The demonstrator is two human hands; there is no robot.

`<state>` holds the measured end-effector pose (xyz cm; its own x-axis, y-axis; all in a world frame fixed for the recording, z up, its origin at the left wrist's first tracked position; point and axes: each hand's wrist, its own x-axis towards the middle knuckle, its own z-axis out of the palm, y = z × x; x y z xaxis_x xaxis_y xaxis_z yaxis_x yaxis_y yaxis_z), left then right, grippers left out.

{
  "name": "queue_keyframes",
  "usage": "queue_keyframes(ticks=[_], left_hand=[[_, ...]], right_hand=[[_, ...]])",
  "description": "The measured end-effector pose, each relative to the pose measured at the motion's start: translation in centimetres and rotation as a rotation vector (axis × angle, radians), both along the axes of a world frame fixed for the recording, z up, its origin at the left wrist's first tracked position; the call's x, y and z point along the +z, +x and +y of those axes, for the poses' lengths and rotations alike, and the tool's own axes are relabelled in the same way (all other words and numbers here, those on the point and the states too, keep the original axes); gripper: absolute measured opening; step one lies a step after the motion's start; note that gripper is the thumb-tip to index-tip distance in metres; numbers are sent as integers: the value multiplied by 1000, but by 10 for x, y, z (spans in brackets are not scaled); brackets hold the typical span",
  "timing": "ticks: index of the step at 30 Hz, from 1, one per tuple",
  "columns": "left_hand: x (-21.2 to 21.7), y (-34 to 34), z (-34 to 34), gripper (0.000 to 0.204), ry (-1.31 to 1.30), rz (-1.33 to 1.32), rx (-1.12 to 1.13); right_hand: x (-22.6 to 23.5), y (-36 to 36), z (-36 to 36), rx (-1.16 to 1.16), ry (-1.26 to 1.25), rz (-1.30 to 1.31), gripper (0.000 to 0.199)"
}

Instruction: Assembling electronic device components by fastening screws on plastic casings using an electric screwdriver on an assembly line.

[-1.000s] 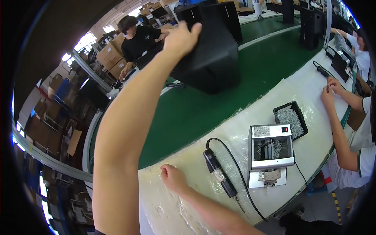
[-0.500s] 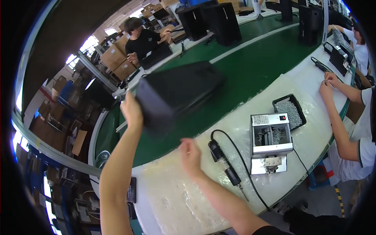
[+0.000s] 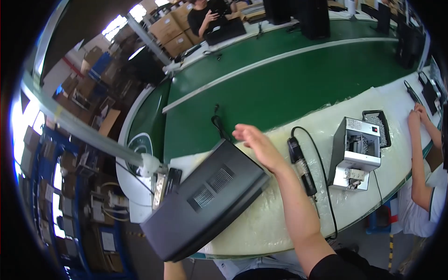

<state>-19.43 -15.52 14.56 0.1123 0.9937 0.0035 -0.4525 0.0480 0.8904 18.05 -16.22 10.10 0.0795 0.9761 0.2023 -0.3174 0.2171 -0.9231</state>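
A large black casing point(image 3: 210, 196) with two slotted vent patches lies slantwise over the near left of the padded bench, its near end jutting past the edge. A black cable point(image 3: 217, 127) sticks out beyond its far end onto the green belt. Only a bit of my left forearm point(image 3: 173, 269) shows below the casing's near end; the hand itself is hidden behind it. Beside the casing's far right corner, my right hand point(image 3: 256, 143) is open and empty, fingers stretched out. Right of it lies a black electric screwdriver point(image 3: 302, 167) with a cord.
A metal screw feeder point(image 3: 357, 151) stands on the bench to the right, with a black tray of screws point(image 3: 379, 126) behind it. The green conveyor belt point(image 3: 280, 79) runs across beyond. A co-worker's hands point(image 3: 417, 114) are at far right; another person point(image 3: 212, 16) works across the belt.
The black casing has come from over the belt down toward me and turned, now showing its vents. My right hand has moved to its far side. My left hand has dropped behind it.
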Motion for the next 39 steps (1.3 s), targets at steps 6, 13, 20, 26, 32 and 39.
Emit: queue_keyframes(ticks=[6,13,20,26,32,39], left_hand=[[-44,-44,-60,28,-147,-192,13],[-66,-4,-92,34,-386,-247,170],[-110,-53,-63,31,-593,-395,-227],[-5,-45,3,46,61,707,-231],[81,130,-50,41,688,1238,-617],[60,222,-78,65,848,1345,-777]], right_hand=[[5,-12,-24,179,-144,-388,55],[-39,7,-108,-757,-288,-1100,27],[-73,44,-125,-682,-555,-1250,41],[-3,33,-181,-643,-586,-841,50],[56,66,-237,-882,-73,-258,43],[63,109,-228,-1228,427,-533,42]])
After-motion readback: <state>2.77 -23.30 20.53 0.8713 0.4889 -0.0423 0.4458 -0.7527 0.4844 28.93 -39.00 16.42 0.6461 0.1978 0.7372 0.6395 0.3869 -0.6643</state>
